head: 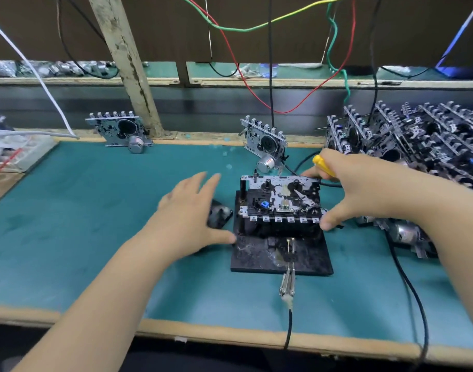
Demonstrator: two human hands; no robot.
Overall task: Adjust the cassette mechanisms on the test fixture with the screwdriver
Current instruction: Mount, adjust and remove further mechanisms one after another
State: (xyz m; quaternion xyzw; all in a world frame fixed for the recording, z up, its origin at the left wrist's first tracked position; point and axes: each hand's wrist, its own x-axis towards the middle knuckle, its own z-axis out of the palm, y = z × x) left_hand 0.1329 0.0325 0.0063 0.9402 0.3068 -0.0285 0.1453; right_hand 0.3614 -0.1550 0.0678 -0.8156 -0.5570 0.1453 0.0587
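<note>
A cassette mechanism (281, 200) lies flat on the black test fixture (257, 257) at the middle of the green bench mat. My right hand (356, 183) reaches over its right end, thumb at the front right corner and fingers behind the back edge, with a yellow-handled screwdriver (322, 165) tucked in the palm. My left hand (188, 213) hovers open just left of the fixture, fingers spread, thumb tip close to the fixture's left edge, holding nothing. The screwdriver's tip is hidden.
Two cassette mechanisms (120, 131) (266, 143) lean upright against the back rail. A heap of several mechanisms (417, 138) fills the right side. A small black part (219, 212) lies under my left hand. A clip and black cable (287, 287) run off the front edge; wires hang overhead.
</note>
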